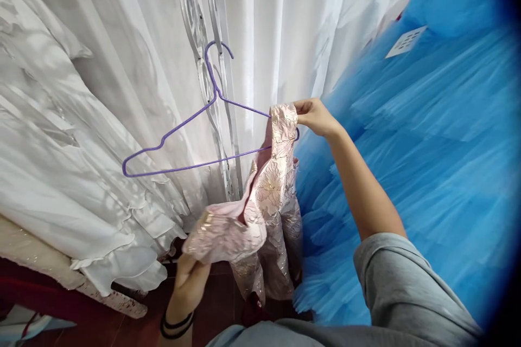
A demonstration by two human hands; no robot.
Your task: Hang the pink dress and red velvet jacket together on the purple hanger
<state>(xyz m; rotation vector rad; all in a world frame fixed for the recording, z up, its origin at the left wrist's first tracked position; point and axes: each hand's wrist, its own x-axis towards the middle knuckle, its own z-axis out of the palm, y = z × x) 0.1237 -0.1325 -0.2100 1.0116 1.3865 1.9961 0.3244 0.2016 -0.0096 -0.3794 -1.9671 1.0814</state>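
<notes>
A pink dress (pixel 268 190) with a gold raised floral pattern hangs by one shoulder strap from the right arm of a purple hanger (pixel 191 165). My right hand (pixel 317 116) pinches that strap at the hanger's right end. Lower down on the left, my left hand (pixel 189 276) grips the other side of the dress top, its fingers partly behind the cloth. The left arm of the hanger is bare. Its hook sits against a white metal scrollwork stand (pixel 220 65).
White curtains (pixel 260 21) hang behind the stand. White ruffled garments (pixel 101 200) fill the left side. A large blue tulle dress (pixel 427 146) with a white tag (pixel 406 42) stands close on the right. Reddish floor tiles (pixel 138 331) show below.
</notes>
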